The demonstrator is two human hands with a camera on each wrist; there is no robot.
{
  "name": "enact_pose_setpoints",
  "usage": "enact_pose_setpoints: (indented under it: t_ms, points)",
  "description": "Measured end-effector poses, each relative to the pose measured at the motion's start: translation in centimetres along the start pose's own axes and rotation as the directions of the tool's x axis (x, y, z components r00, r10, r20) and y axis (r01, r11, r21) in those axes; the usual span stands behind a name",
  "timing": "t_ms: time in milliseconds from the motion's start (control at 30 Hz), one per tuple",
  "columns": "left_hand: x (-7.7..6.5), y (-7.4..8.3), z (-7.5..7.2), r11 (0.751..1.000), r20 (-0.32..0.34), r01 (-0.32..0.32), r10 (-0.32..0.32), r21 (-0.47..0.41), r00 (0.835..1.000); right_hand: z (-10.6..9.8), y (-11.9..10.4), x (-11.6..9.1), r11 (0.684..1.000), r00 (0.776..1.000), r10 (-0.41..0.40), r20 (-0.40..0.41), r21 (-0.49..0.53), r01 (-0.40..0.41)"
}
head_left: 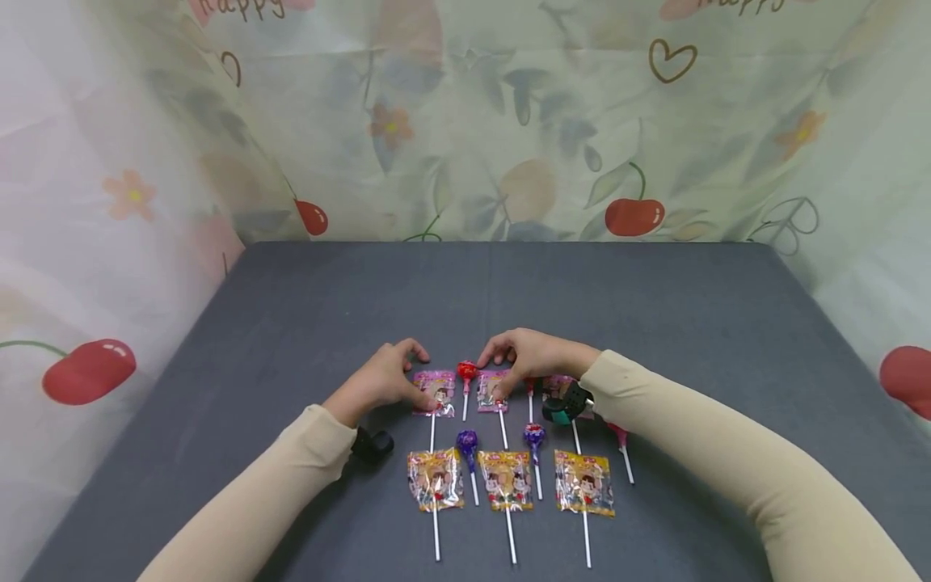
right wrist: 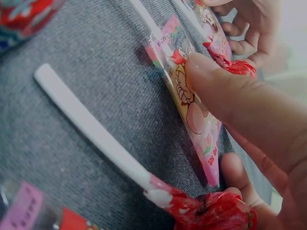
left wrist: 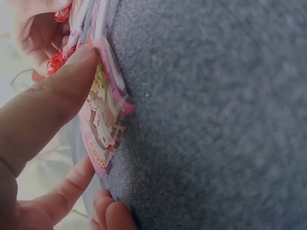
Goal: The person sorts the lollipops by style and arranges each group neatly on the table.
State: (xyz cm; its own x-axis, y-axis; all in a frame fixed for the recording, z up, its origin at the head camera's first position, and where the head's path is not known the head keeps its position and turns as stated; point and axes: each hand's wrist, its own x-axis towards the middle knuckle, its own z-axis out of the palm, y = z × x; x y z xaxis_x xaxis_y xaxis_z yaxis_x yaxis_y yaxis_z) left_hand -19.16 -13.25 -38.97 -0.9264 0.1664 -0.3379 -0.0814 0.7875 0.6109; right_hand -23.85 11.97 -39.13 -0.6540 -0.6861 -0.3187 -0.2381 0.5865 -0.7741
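Observation:
On the dark table, my left hand (head_left: 380, 378) spans a flat lollipop in a pink wrapper (head_left: 440, 383). Its thumb lies on the packet (left wrist: 99, 127), and the other fingers sit at the far edge. My right hand (head_left: 540, 354) grips the neighbouring pink-wrapped flat lollipop (head_left: 490, 391) the same way; in the right wrist view its thumb presses the packet (right wrist: 194, 112) and its fingers curl by the top edge. Between the two packets lies a red round lollipop (head_left: 466, 370). Another red lollipop (head_left: 530, 404) and a third pink packet (head_left: 556, 385) lie partly hidden beneath my right wrist.
Nearer me is a row of several yellow-wrapped flat lollipops (head_left: 435, 480) with two purple round lollipops (head_left: 467, 443) between them. One more red-pink lollipop (head_left: 622, 444) shows beside my right sleeve. Patterned cloth (head_left: 509, 121) hangs behind and at both sides of the table (head_left: 327, 299).

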Motion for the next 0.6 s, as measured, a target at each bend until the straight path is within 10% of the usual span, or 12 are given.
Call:
enact_pose_setpoints:
  t_ms: [600]
  points:
    - [0.06,0.33,0.08,0.999,0.019,0.005,-0.005,0.037,1.000,0.18,-0.21,0.16,0.999,0.999,0.049,-0.012,0.006,-0.049]
